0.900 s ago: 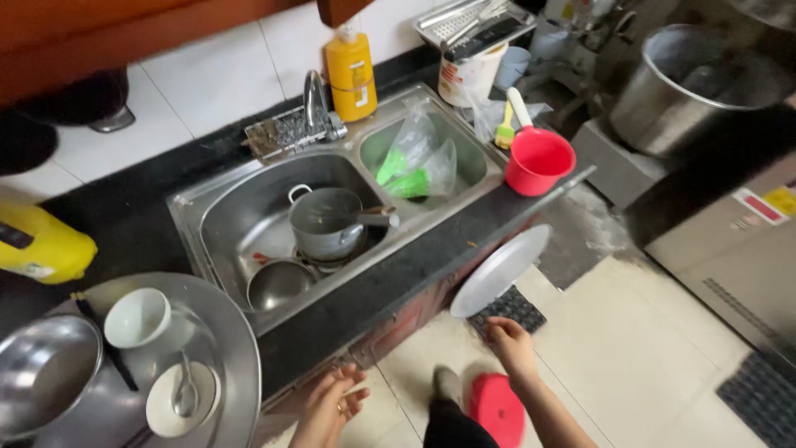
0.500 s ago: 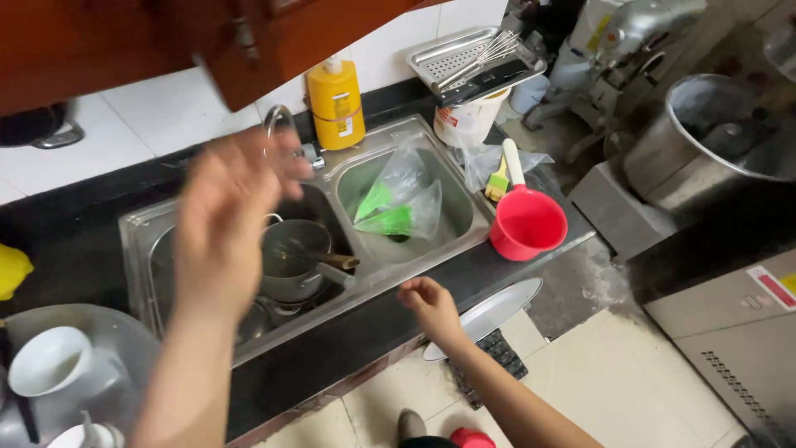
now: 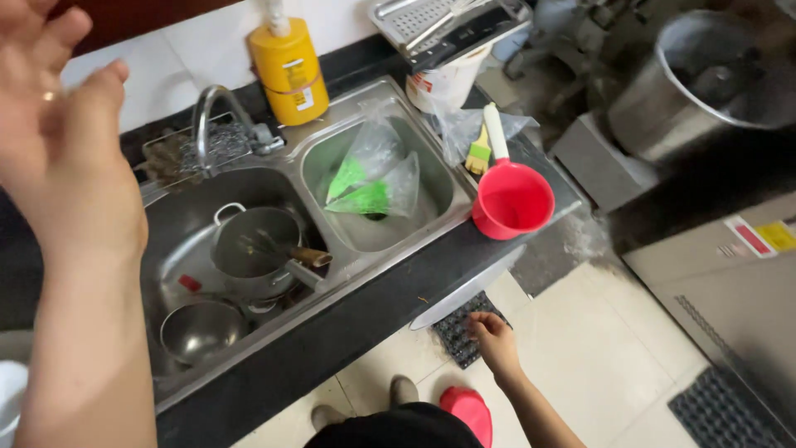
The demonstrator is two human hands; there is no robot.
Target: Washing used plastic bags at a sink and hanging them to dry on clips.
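Right hand (image 3: 495, 338) is low beside the table's front edge, fingers (image 3: 479, 325) curled onto the lower rim of a round metal plate (image 3: 468, 288) that leans on edge against the dark table (image 3: 348, 332). The plate sits just above those fingers, tilted, its top edge under the table lip. Just under the fingers lies a dark grid mat (image 3: 460, 332) on the tiled floor (image 3: 580, 357); nearer the body, a red round object (image 3: 468, 411) sits on the floor.

Left hand (image 3: 62, 141) is up high, close to the camera, fingers (image 3: 91, 99) spread loose and released, gripping nothing. To the right of those fingers: the tap (image 3: 217, 112), then the yellow bottle (image 3: 288, 70). Down below them, the sink (image 3: 249, 241) holds a steel pot (image 3: 253, 253) and a small steel bowl (image 3: 199, 330). Well above the right fingers, a red scoop (image 3: 512, 199) stands on the table edge beside the second basin with its clear bag (image 3: 377, 174) of greens.
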